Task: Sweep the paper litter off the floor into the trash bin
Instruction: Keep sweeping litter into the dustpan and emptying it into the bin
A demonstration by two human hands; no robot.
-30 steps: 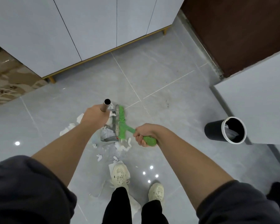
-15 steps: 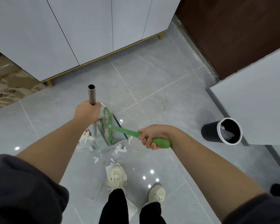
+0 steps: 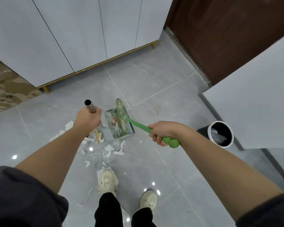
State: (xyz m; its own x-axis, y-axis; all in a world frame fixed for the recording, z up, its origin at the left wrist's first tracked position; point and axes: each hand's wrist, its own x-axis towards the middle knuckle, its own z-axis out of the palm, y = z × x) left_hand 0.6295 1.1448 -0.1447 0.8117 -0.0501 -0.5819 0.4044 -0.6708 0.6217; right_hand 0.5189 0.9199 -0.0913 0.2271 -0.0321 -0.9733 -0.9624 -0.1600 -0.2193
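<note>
My left hand grips the metal pole of a grey dustpan that stands on the floor ahead of me. My right hand grips the green handle of a small broom, whose green head lies over the dustpan's mouth. Some scraps show inside the pan. White paper litter lies scattered on the grey tiles just in front of the pan and under my left forearm. The black trash bin with a white rim stands at the right, against a white panel.
My two pale shoes stand just behind the litter, one on a paper sheet. White cabinets on gold legs line the far side. A brown door is at the upper right, a white panel beside the bin.
The dustpan and broom head have shifted to the right and farther from my feet. My right hand has drawn back toward the bin with the broom handle. More litter now shows in front of the pan.
</note>
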